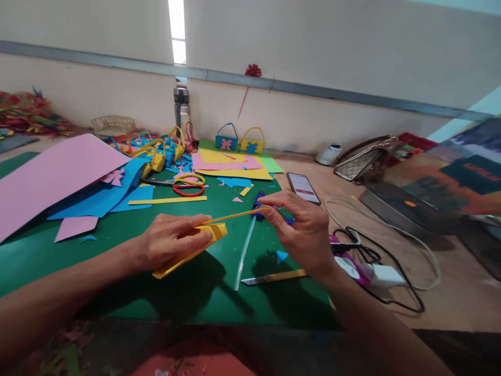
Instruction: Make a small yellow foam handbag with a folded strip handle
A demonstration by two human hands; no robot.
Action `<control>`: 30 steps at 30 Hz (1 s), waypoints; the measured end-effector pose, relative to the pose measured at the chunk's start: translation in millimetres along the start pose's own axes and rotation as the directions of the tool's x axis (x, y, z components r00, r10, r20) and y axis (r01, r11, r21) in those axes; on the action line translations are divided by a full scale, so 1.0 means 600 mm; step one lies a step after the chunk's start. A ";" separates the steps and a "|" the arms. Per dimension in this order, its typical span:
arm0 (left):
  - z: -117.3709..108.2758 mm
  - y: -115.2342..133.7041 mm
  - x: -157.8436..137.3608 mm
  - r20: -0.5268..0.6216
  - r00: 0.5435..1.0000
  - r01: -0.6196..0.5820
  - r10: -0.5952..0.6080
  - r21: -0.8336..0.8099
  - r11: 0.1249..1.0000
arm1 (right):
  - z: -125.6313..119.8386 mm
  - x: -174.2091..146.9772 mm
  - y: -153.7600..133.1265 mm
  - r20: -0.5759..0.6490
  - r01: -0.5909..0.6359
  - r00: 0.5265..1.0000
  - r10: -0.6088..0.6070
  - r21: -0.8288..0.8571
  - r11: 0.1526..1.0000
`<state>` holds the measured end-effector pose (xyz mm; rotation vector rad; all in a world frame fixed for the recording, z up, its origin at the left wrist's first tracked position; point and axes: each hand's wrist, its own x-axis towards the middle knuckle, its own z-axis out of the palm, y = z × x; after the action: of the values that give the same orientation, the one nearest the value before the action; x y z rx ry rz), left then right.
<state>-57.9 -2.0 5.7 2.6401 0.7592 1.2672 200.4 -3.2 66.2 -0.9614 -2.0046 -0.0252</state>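
Observation:
My left hand [178,240] is closed around a small folded yellow paper bag [190,259], held tilted above the green mat [129,292]. From the bag a narrow yellow paper strip [230,215] stretches across to my right hand [299,227], which pinches its far end between thumb and fingers. Behind the right fingertips is a blue glue gun [258,201], partly hidden, with a clear glue stick [246,253] trailing towards me. Below the right hand lies a yellow craft knife [274,277], its blade pointing left.
Red-and-yellow-handled scissors [188,185], a loose yellow strip [168,200] and coloured paper sheets [82,167] lie further back. Two finished paper handbags [226,142] stand by the wall. A phone [303,188], cables [391,297] and a power strip [348,263] are on the right.

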 end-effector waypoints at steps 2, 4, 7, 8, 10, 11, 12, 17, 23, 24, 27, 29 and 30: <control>0.000 0.004 0.000 -0.023 1.000 -0.008 0.009 0.013 1.000 | -0.008 -0.002 0.019 0.112 0.017 0.994 -0.009 -0.072 0.997; 0.001 0.004 0.001 -0.032 0.999 -0.029 0.029 0.002 1.000 | -0.010 -0.010 0.039 0.221 0.106 0.974 -0.052 -0.241 0.965; 0.004 0.000 0.000 -0.025 0.999 -0.039 0.039 -0.012 0.999 | -0.015 -0.028 0.056 0.335 0.212 0.942 -0.041 -0.495 0.843; 0.005 -0.001 0.000 -0.034 0.999 -0.014 0.014 -0.004 1.000 | -0.019 -0.035 0.057 0.386 0.238 0.922 -0.022 -0.521 0.820; 0.007 -0.002 -0.002 -0.060 0.998 0.014 -0.015 -0.009 1.000 | -0.029 -0.051 0.049 0.516 0.298 0.856 -0.001 -0.493 0.818; 0.008 -0.001 -0.002 -0.079 0.997 0.018 -0.019 -0.020 1.000 | -0.035 -0.061 0.042 0.577 0.334 0.817 -0.013 -0.454 0.826; 0.008 0.001 -0.002 -0.097 0.995 0.012 -0.015 -0.034 0.999 | -0.039 -0.072 0.034 0.629 0.368 0.777 -0.024 -0.423 0.828; 0.009 0.007 0.004 -0.113 0.992 -0.060 0.049 -0.096 0.994 | -0.043 -0.136 0.001 0.668 0.555 0.728 -0.151 -0.447 0.701; 0.001 0.004 0.005 -0.133 0.990 -0.061 0.051 -0.072 0.996 | -0.018 -0.160 0.010 0.569 0.620 0.768 -0.296 -0.542 0.568; -0.001 0.002 0.003 -0.129 0.991 -0.048 0.039 -0.065 0.997 | -0.016 -0.157 0.013 0.559 0.616 0.771 -0.305 -0.532 0.581; -0.010 -0.003 -0.003 -0.127 0.992 -0.013 0.008 -0.041 0.999 | -0.015 -0.142 0.018 0.480 0.547 0.817 -0.321 -0.465 0.697; -0.014 -0.007 -0.007 -0.120 0.993 -0.022 0.020 -0.020 1.000 | -0.017 -0.126 0.017 0.441 0.495 0.838 -0.322 -0.363 0.790; -0.015 -0.009 -0.008 -0.109 0.993 -0.036 0.034 -0.010 0.999 | -0.017 -0.117 0.015 0.440 0.470 0.841 -0.315 -0.304 0.829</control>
<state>-69.2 -0.7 6.4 2.6040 0.7206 1.4308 235.0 -43.9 19.0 -0.8098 -2.5992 -0.5483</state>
